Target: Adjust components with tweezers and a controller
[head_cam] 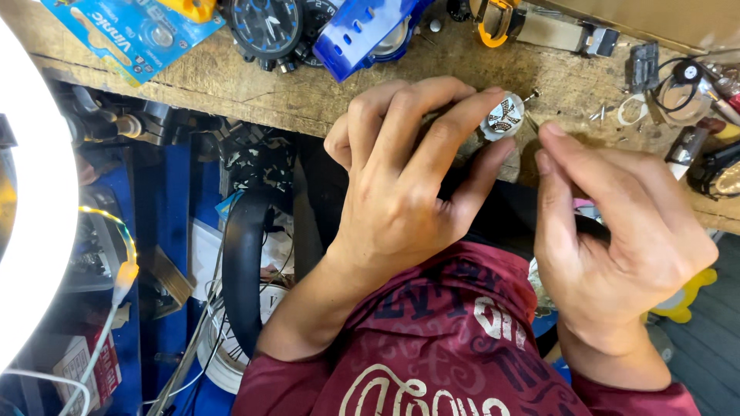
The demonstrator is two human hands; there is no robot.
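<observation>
My left hand (401, 177) grips a small round watch movement (502, 117) between thumb and fingertips, held over the front edge of the wooden bench (231, 81). A thin stem (530, 95) sticks out of its upper right side. My right hand (609, 231) is just to the right of it, thumb and forefinger pinched close together near the movement's edge; whether they hold something tiny I cannot tell.
On the bench lie a black-and-blue watch (266, 27), a blue plastic watch case (362, 31), a blue battery card (131, 31), an orange-handled tool (493, 23), rings and small parts (678, 85) at right. A bright ring light (31, 200) stands at left, with clutter below.
</observation>
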